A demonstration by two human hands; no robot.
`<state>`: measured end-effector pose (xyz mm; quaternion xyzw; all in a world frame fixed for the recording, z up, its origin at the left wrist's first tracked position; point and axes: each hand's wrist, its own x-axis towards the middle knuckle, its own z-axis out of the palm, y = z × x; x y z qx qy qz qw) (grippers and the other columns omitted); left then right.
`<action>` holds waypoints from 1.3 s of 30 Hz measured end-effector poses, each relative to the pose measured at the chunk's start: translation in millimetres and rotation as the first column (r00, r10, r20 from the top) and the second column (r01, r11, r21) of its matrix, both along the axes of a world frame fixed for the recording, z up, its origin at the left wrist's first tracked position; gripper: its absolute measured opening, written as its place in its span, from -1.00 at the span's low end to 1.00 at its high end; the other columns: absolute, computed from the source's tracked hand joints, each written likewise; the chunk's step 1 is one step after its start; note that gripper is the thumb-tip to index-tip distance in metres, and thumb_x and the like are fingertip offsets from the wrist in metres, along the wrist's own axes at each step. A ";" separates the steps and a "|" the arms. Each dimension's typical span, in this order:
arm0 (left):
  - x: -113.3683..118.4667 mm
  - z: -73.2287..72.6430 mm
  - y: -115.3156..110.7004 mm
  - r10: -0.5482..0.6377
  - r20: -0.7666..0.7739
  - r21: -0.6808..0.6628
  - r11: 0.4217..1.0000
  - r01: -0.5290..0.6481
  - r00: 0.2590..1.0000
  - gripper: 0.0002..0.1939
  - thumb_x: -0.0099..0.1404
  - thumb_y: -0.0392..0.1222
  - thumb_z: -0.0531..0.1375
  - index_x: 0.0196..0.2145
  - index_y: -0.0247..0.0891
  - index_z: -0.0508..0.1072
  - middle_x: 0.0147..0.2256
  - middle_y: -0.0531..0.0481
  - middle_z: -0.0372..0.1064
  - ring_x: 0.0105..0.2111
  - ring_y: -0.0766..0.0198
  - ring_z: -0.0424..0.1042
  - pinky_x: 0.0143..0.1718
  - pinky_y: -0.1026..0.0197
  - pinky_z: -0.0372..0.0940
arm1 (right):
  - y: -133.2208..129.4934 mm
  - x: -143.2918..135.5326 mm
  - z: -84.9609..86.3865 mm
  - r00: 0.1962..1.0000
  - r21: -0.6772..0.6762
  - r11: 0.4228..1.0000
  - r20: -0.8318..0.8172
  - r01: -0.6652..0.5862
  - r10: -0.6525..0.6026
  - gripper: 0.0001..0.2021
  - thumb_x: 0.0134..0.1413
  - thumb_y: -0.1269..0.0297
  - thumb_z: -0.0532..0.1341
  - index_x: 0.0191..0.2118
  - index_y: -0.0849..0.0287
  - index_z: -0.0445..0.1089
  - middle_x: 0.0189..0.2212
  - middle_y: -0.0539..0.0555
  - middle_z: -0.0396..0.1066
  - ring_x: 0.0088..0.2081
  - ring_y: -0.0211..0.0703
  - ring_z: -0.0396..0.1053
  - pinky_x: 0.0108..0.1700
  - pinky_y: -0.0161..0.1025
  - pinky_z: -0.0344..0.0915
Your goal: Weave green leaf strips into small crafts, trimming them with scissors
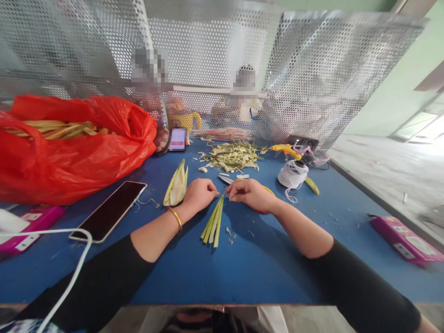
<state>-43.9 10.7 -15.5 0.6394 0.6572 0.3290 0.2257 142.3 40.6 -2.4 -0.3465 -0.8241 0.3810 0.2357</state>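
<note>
A bundle of green leaf strips (pixel 214 224) lies on the blue table, gathered to a point at its top and fanned out below. At that point my left hand (pixel 201 194) closes in a pinch from the left. My right hand (pixel 249 192) is pinched just to the right of the same tip. Whatever the fingertips grip, perhaps a thin thread, is too fine to make out. Partly under my right hand lie scissors (pixel 226 179), with a bit of yellow handle showing. Left of my left hand sits a bunch of pale husk leaves (pixel 176 185).
A heap of leaf scraps (pixel 236 156) lies beyond my hands. White string (pixel 293 175) and a yellow glue gun (pixel 287 150) are at right. A red plastic bag (pixel 76 157), a phone (pixel 111 210) and a white cable (pixel 81 263) occupy the left; a magenta power strip (pixel 405 238), far right.
</note>
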 end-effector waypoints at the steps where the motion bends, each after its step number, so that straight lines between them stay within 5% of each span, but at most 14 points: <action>1: -0.1 -0.5 0.2 0.000 0.003 0.000 1.000 0.000 1.000 -0.84 -0.02 -0.28 0.32 -0.68 -0.20 0.44 -0.60 0.05 0.41 -0.51 0.25 0.35 -0.43 0.23 0.14 | -1.5 -2.4 -2.1 0.997 -0.046 0.999 -0.071 -0.025 0.021 -0.93 -0.13 0.46 0.29 -0.54 0.18 0.46 -0.30 0.05 0.51 -0.22 -0.18 0.43 -0.11 -0.22 0.31; 4: -1.0 -3.3 1.9 0.000 0.032 0.007 1.000 -0.001 0.999 -0.84 -0.02 -0.33 0.28 -0.68 -0.20 0.43 -0.61 0.06 0.39 -0.52 0.27 0.34 -0.44 0.24 0.14 | -4.6 -9.8 -11.2 0.978 -0.257 0.961 -0.206 -0.097 0.044 -0.89 -0.07 0.31 0.31 -0.49 0.22 0.41 -0.27 0.10 0.52 -0.30 -0.20 0.47 -0.22 -0.23 0.36; 7: -0.3 -6.3 2.9 0.016 0.227 -0.018 1.000 -0.012 0.974 -0.83 -0.02 -0.34 0.28 -0.67 -0.22 0.39 -0.63 0.07 0.36 -0.55 0.31 0.32 -0.48 0.28 0.15 | -5.1 -14.9 -19.7 0.971 -0.385 0.919 -0.239 -0.087 -0.008 -0.80 -0.06 0.20 0.33 -0.46 0.22 0.37 -0.43 0.05 0.50 -0.40 -0.25 0.46 -0.34 -0.30 0.35; 12: 7.5 -3.2 -2.1 0.057 0.672 -0.194 0.976 0.101 0.739 -0.81 0.07 -0.30 0.28 -0.60 -0.27 0.33 -0.69 0.12 0.27 -0.69 0.44 0.20 -0.64 0.37 0.06 | -3.8 -17.0 -23.3 0.956 -0.397 0.918 -0.278 -0.027 -0.092 -0.77 -0.09 0.20 0.35 -0.48 0.20 0.33 -0.54 -0.02 0.45 -0.44 -0.28 0.43 -0.34 -0.31 0.32; 15: 11.1 1.8 -4.8 0.112 0.790 -0.262 0.951 0.167 0.603 -0.83 0.17 -0.34 0.21 -0.55 -0.30 0.34 -0.64 0.09 0.31 -0.66 0.46 0.26 -0.66 0.41 0.06 | -4.2 -17.0 -21.6 0.946 -0.395 0.918 -0.303 -0.016 -0.114 -0.75 -0.13 0.18 0.36 -0.49 0.20 0.31 -0.55 -0.03 0.45 -0.47 -0.30 0.40 -0.37 -0.33 0.29; 18: 11.4 4.9 -4.5 0.147 0.824 -0.285 0.942 0.177 0.547 -0.84 0.25 -0.37 0.14 -0.50 -0.32 0.35 -0.54 0.04 0.39 -0.64 0.48 0.32 -0.66 0.42 0.10 | -4.5 -16.8 -20.1 0.939 -0.395 0.918 -0.321 -0.014 -0.123 -0.75 -0.14 0.17 0.36 -0.49 0.19 0.31 -0.55 -0.03 0.44 -0.48 -0.31 0.38 -0.35 -0.31 0.29; 32: 8.4 -1.1 4.2 0.007 0.666 -0.167 0.976 0.140 0.746 -0.69 0.00 -0.22 0.41 -0.61 -0.32 0.32 -0.67 0.10 0.33 -0.71 0.48 0.21 -0.68 0.38 0.21 | 4.5 -11.0 -23.4 0.968 -0.308 0.951 -0.248 -0.031 -0.049 -0.88 -0.07 0.38 0.26 -0.52 0.17 0.30 -0.55 -0.07 0.37 -0.44 -0.27 0.41 -0.28 -0.26 0.36; 39: 8.2 0.2 3.4 0.024 0.616 -0.183 0.977 0.113 0.787 -0.74 0.07 -0.37 0.34 -0.63 -0.32 0.32 -0.69 0.11 0.32 -0.72 0.48 0.19 -0.67 0.37 0.24 | 3.2 -9.1 -20.6 0.991 -0.197 0.980 -0.135 -0.021 -0.006 -0.86 -0.04 0.49 0.17 -0.53 0.16 0.27 -0.54 -0.08 0.36 -0.45 -0.28 0.39 -0.31 -0.28 0.34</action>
